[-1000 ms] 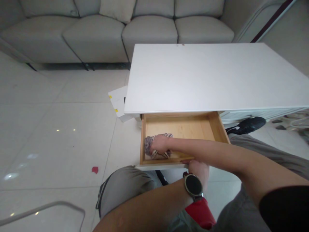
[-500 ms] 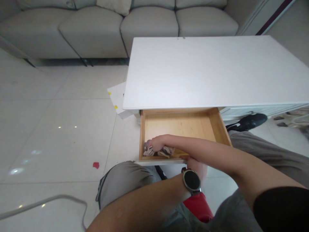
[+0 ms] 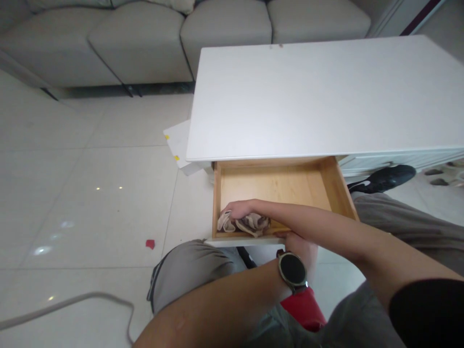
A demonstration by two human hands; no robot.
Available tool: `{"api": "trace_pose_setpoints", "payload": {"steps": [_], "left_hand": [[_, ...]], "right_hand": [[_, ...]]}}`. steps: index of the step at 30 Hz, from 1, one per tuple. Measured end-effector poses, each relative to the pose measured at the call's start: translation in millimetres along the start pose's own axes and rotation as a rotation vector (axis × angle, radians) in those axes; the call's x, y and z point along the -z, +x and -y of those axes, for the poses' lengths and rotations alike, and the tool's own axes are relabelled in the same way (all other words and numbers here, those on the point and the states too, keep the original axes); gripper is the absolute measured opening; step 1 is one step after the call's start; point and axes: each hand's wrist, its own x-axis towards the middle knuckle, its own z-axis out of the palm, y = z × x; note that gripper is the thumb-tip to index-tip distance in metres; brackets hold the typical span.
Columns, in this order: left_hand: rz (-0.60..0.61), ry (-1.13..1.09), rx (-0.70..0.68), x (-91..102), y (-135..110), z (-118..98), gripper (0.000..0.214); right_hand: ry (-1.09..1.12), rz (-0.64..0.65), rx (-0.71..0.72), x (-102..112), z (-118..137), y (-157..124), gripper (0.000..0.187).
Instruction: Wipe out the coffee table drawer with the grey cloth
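A light wooden drawer (image 3: 340,186) stands pulled out from under a white table (image 3: 308,96). My right hand (image 3: 239,210) reaches across into its front left corner, fingers curled down on a crumpled beige and grey patterned cloth (image 3: 253,224). My left hand (image 3: 300,247), with a dark round watch (image 3: 292,270) and a red cuff at the wrist, grips the drawer's white front edge; my right forearm hides most of its fingers. The drawer's bare wooden bottom shows behind the cloth.
A grey sofa (image 3: 145,38) stands across the tiled floor behind the table. White paper with yellow tabs (image 3: 177,142) lies by the table's left corner. A red scrap (image 3: 150,244) and a grey cable (image 3: 72,304) lie on the floor. A black shoe (image 3: 389,177) sits at the right.
My right hand has dragged the cloth toward the drawer's front edge and bunched it smaller. My left hand stays on the drawer front. The view has tilted a little.
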Motion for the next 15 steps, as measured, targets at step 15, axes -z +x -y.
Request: {"api": "trace_pose_setpoints", "payload": {"steps": [15], "left_hand": [[0.008,0.026,-0.15,3.1,-1,10,0.043]], "right_hand": [[0.459,-0.601,-0.102,42,-35,-39,0.05]]}}
